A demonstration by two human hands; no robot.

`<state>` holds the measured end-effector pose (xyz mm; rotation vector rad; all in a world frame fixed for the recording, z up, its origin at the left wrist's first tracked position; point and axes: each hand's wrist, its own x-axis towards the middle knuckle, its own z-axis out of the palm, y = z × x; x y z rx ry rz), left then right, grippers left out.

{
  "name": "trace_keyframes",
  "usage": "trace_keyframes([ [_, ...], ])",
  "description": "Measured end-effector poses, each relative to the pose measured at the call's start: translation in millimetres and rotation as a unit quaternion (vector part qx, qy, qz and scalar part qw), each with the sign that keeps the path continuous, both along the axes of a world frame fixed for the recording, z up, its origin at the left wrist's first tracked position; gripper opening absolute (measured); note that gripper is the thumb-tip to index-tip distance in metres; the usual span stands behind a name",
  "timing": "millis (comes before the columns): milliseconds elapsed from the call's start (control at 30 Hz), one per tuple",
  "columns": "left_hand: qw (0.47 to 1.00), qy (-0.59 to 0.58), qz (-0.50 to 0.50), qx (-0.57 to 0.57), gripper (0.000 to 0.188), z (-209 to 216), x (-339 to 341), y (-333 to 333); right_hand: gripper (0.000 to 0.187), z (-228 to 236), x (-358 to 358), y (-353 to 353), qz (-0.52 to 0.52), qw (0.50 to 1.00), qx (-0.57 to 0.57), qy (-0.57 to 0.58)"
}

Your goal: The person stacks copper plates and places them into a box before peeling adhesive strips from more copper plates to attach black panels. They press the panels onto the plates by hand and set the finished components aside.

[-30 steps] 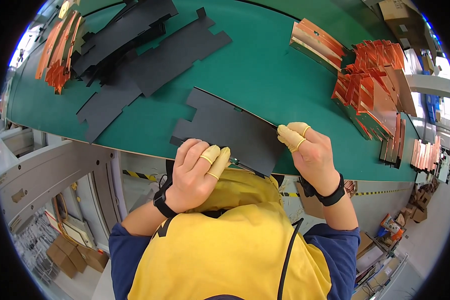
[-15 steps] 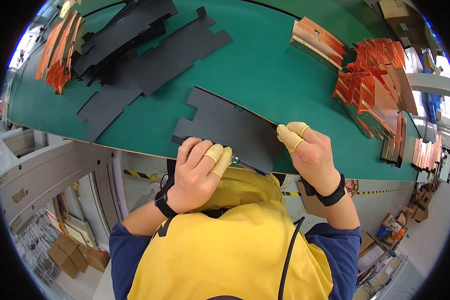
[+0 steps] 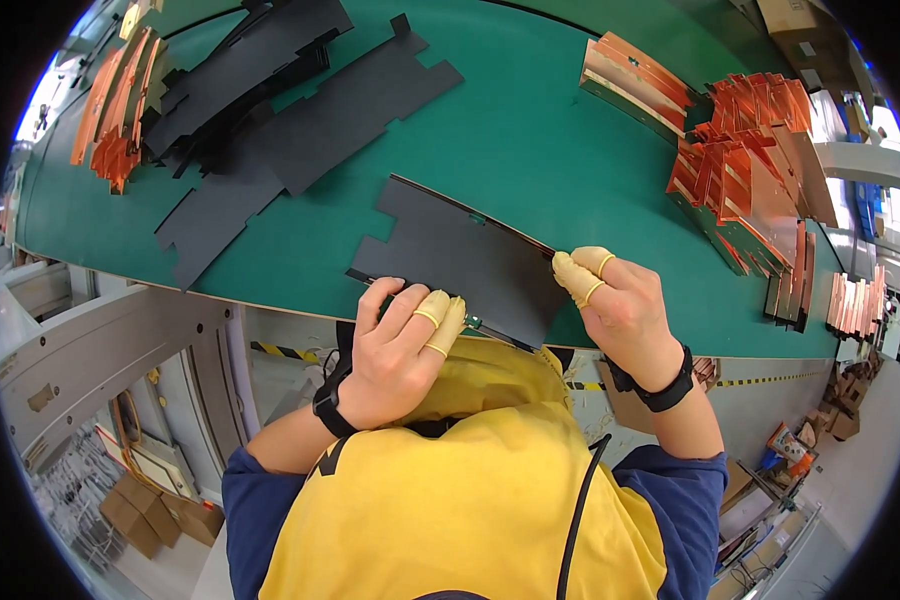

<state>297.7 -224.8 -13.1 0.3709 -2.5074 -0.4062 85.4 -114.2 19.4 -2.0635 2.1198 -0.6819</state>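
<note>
A notched black sheet point(image 3: 460, 255) lies at the near edge of the green table, seated in a thin metal strip or tray whose rims show along its far and near sides. My left hand point(image 3: 405, 330) is closed on the near rim, yellow finger cots on two fingertips pressing there. At the far right corner my right hand point(image 3: 615, 300) pinches the far rim between thumb and fingers, which also wear yellow cots. The undersides of both grips are hidden.
Loose black sheets point(image 3: 340, 110) lie at the back left, beside a stack of copper-coloured metal parts point(image 3: 120, 110). More copper-coloured channels point(image 3: 760, 170) are piled at the right, with a long copper channel point(image 3: 635, 85) near them. The green table point(image 3: 530, 130) ends just before my body.
Both hands keep their hold on the sheet and its rims. The left fingers have shifted very slightly; otherwise little differs.
</note>
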Motion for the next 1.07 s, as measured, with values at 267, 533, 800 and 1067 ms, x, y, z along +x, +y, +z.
trace_keyframes([
  [267,0.998,0.022,-0.065,0.013,0.023,-0.6,1.6,-11.9,0.033,2.4,3.3,-2.2,0.057,0.995,0.022,0.077],
  [533,0.994,-0.063,-0.089,-0.013,0.023,8.1,4.4,-9.2,0.042,18.9,18.7,-3.7,0.055,0.977,0.057,0.197],
  [800,0.983,-0.147,-0.107,0.001,0.041,40.8,-2.3,-66.4,0.053,7.4,3.9,-17.1,0.153,0.982,0.103,0.049],
  [1067,0.937,-0.295,-0.18,0.049,0.062,32.6,-5.4,-98.6,0.064,20.0,1.1,-45.5,0.257,0.94,0.214,0.058],
])
